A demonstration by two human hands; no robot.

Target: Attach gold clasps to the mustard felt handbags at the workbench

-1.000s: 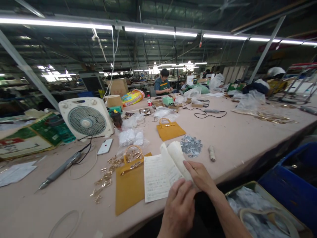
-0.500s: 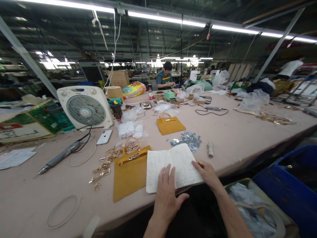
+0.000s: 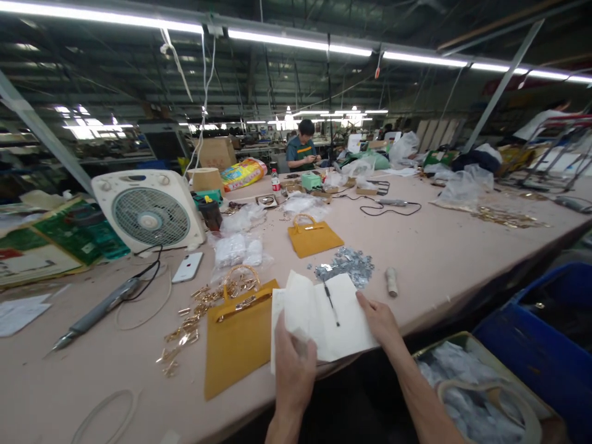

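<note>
An open notebook [image 3: 354, 340] with white pages lies at the table's front edge. My left hand [image 3: 292, 367] is curled round its left pages, one of them lifted and bent. The right edge is pinched by my right hand [image 3: 380, 317], thumb on top. A black pen [image 3: 331, 303] rests across the right-hand page. Left of the notebook lies a mustard-yellow handbag panel [image 3: 238, 342] with a handle and metal trim. A smaller yellow handbag [image 3: 315, 238] sits farther back. Between it and the notebook is a pile of small silver metal pieces [image 3: 346, 265].
Gold metal fittings [image 3: 185, 330] lie scattered at left, near an electric screwdriver [image 3: 97, 313], a phone [image 3: 187, 267] and a fan [image 3: 148, 209]. A small roll [image 3: 391, 282] stands at right. Blue bin [image 3: 536, 333] beside the table. A co-worker [image 3: 303, 148] sits across.
The written page has given way to blank pages, with the pen now showing on them. My left hand has gone from lying flat to gripping the left pages. The view has shifted slightly.
</note>
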